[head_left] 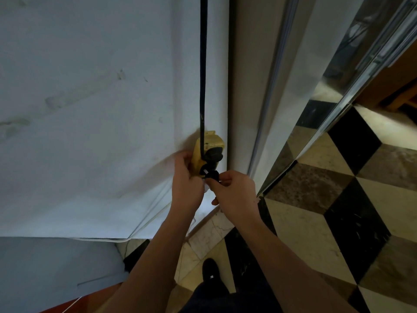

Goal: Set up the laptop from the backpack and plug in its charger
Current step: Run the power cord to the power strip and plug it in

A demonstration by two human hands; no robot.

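From the head view, the left hand (186, 186) curled its fingers round the side of the yellow plastic socket block (206, 152) on the white wall (90, 109), near the wall's corner. The right hand (234, 193) pinched the black charger plug (212, 175) at the block's lower outlet, below an already seated black plug with a thick black cable (202, 64). Misaligned pins could jam; a loose block might shift under the push.

Yellow socket block (208, 152); black plug (212, 176); white wall (90, 109); black-and-cream checkered floor (338, 211).
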